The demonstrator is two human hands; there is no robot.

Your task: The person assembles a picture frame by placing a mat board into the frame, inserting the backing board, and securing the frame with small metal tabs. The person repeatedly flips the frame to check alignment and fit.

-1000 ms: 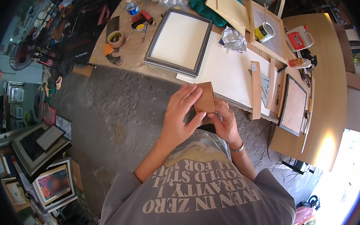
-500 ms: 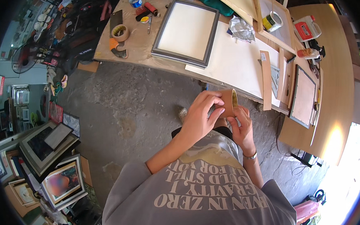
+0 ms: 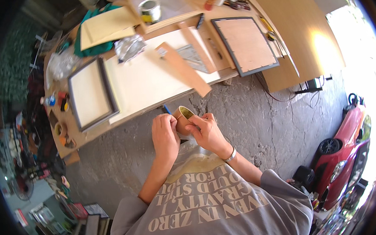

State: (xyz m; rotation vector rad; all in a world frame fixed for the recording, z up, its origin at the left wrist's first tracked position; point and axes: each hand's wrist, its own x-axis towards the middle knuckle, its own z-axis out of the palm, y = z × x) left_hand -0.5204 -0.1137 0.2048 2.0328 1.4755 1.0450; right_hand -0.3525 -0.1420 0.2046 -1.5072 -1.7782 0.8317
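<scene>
In front of my shirt, near the table's front edge, I hold a roll of brown packing tape (image 3: 182, 125) with its hollow core tilted up. My right hand (image 3: 206, 132) grips the roll, thumb and fingers closed on its right side. My left hand (image 3: 165, 133) is closed at the roll's left side, its bent fingertips pinching at the tape's surface. Whether a loose tape end is between those fingertips is too small to make out.
The wooden table (image 3: 82, 140) bears a dark picture frame (image 3: 109, 88), a white board (image 3: 139, 86), a brown strip (image 3: 185, 68), a metal set square (image 3: 192, 57), crumpled foil (image 3: 130, 47) and a paint can (image 3: 149, 11). Another frame (image 3: 246, 44) lies face down. A red toy car (image 3: 341, 156) stands at right.
My view has swung to the right, so the table appears shifted left. The left hand has gone from spread fingers on the roll to a closed pinch; the roll's core now tilts upward.
</scene>
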